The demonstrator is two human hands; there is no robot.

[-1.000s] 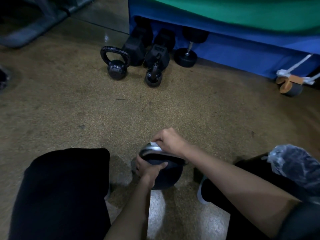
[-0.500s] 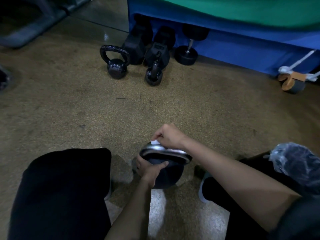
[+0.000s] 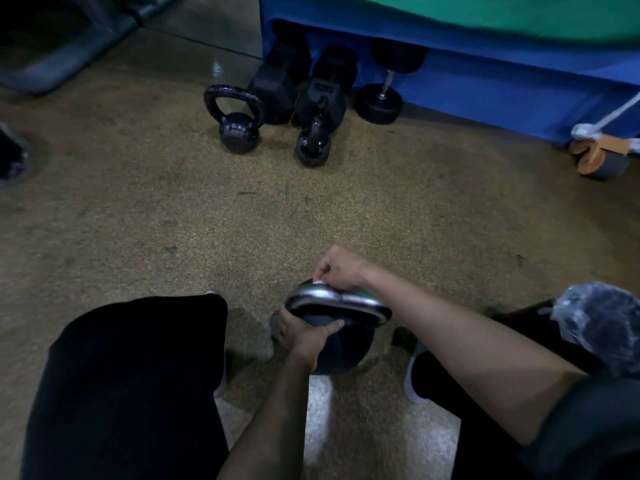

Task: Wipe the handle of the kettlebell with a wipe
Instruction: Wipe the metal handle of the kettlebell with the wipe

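Here, right hand (image 3: pixel 341 268) fingers curled tight on a white wipe (image 3: pixel 318 284), pressed to the far side of the chrome handle (image 3: pixel 332 301); left hand (image 3: pixel 304 336) closed on the kettlebell (image 3: pixel 346 351), which sits between the knees on speckled brown floor (image 3: pixel 173 220). Two small black kettlebells (image 3: pixel 239 131) and dumbbells (image 3: pixel 379 102) sit well apart by a blue mat (image 3: pixel 485 88).

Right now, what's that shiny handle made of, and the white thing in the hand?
The handle looks like polished or chromed metal: it is silvery and throws bright glints. The white wipe pinched in the right hand looks like thin paper or soft cloth; too little shows to say which. The left hand steadies the dark kettlebell, which looks matte, perhaps coated.
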